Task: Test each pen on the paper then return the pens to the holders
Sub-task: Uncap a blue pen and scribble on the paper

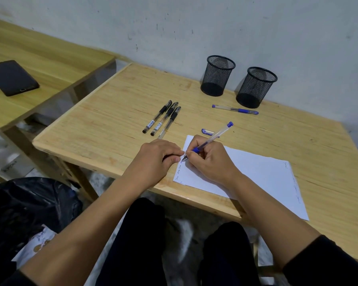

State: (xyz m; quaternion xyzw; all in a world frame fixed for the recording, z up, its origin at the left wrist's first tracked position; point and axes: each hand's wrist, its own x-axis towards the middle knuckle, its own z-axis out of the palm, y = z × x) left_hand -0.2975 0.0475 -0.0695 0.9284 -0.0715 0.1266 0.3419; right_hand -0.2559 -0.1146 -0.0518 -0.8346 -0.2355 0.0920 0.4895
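Note:
My right hand (211, 159) grips an uncapped blue pen (217, 135), its tip touching the left edge of the white paper (254, 172), where small written marks run along the margin. My left hand (159, 155) lies curled on the table, its fingertips pressing the paper's left edge. The blue pen's cap (207, 132) lies just beyond the paper. Three black pens (162, 118) lie side by side on the table's middle. Another capped blue pen (235, 109) lies in front of two empty black mesh holders (217, 76) (255, 87) at the back.
The wooden table (112, 120) stands against a grey wall. A second table on the left carries a dark phone (11, 77). A black plastic bag (29, 203) sits on the floor at lower left. My knees are under the front edge.

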